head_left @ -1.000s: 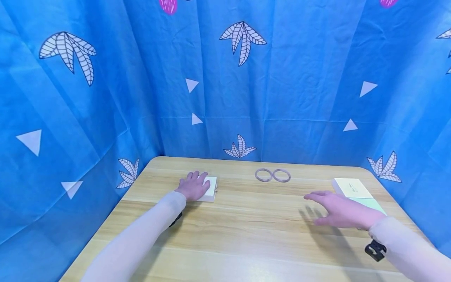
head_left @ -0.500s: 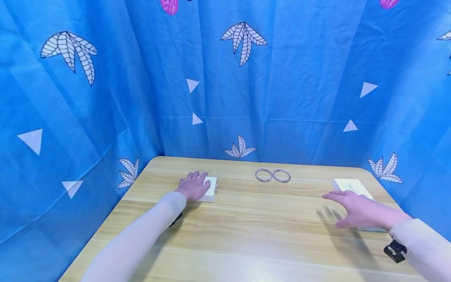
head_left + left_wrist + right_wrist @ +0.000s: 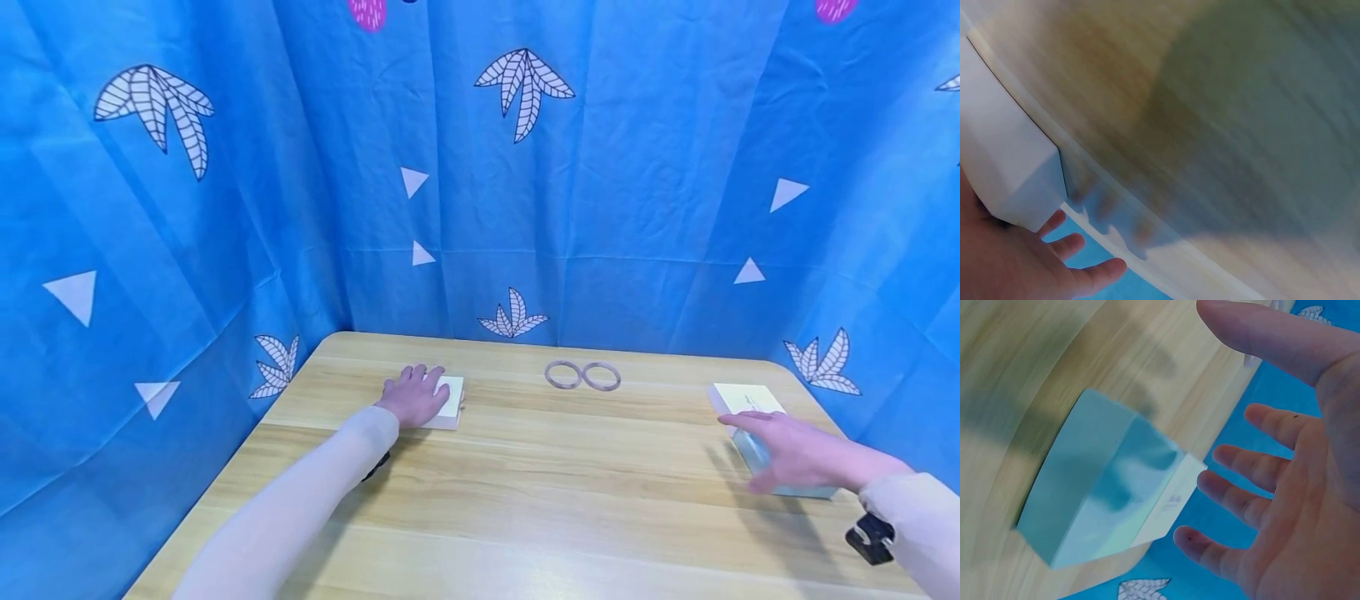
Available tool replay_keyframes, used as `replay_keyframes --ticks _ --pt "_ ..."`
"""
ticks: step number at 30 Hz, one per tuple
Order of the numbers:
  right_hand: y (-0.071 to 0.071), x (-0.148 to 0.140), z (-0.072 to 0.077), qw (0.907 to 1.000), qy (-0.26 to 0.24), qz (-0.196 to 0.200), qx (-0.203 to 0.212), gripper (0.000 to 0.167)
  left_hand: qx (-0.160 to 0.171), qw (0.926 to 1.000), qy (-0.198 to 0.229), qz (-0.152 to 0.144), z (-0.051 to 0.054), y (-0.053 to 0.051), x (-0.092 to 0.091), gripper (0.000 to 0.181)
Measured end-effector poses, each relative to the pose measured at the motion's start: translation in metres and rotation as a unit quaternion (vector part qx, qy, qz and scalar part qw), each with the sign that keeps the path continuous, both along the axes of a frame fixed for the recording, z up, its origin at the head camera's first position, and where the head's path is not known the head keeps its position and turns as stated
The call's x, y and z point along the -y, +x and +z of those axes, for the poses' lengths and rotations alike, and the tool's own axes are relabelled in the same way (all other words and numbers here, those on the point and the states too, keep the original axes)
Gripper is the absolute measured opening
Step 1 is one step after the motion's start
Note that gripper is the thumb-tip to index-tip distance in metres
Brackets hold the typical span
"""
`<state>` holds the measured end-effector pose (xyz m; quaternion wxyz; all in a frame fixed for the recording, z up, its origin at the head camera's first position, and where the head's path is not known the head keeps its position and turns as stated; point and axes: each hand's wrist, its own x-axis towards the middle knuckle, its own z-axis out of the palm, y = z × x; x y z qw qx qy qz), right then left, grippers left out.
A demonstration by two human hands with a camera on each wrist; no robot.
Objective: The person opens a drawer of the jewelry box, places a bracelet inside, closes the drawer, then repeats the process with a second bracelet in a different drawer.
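Observation:
My left hand rests on a small white box at the table's left, fingers spread across its top. In the left wrist view the fingers reach past the corner of that white box. Over a mint-green box at the right, my right hand hovers with its thumb and fingers apart. Nothing is in its grasp, and the right wrist view has a gap between the palm and the green box. A cream box with small lettering sits against the green box's far end.
Two thin purplish rings lie side by side near the back edge, a left ring and a right ring. Blue patterned curtains enclose the wooden table at the back and both sides.
My right hand has moved rightward, from left of the boxes to above the green box. My left hand has stayed on the white box. The view has shifted slightly.

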<state>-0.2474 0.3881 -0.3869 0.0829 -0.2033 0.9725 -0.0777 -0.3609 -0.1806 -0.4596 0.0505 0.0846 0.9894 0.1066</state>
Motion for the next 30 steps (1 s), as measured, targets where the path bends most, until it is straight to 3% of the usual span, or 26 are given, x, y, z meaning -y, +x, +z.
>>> replay_keyframes --ticks 17,30 --pt "-0.005 -0.033 -0.007 0.9998 0.005 -0.018 -0.001 0.1 -0.005 0.9999 0.01 -0.004 0.003 0.001 -0.003 0.065" --pt "-0.009 -0.04 -0.014 0.999 -0.008 -0.04 0.02 0.099 -0.003 1.0 0.008 0.0 -0.005 -0.002 0.0 0.067"
